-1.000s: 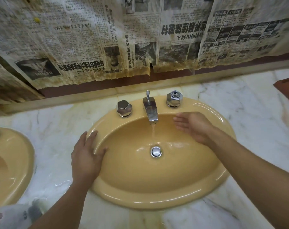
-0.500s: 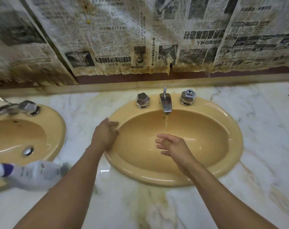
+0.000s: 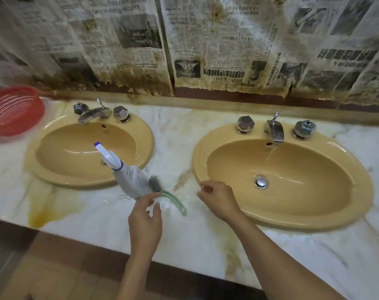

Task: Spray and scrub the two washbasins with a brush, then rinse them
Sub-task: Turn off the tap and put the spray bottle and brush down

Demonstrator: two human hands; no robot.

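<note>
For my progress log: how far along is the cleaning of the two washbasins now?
Done: nothing certain; neither basin shows foam. In hand: the right tap runs water into the right basin; the left hand reaches for the spray bottle and brush lying between the basins; the right hand is empty. Left: probably spraying, scrubbing, rinsing the left basin, where no water runs.

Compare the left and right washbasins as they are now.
The right washbasin has water running from its tap; the left washbasin shows none. The left washbasin's spout is swung sideways; the right washbasin's points straight in. Both are tan ovals set in the marble counter.
</note>
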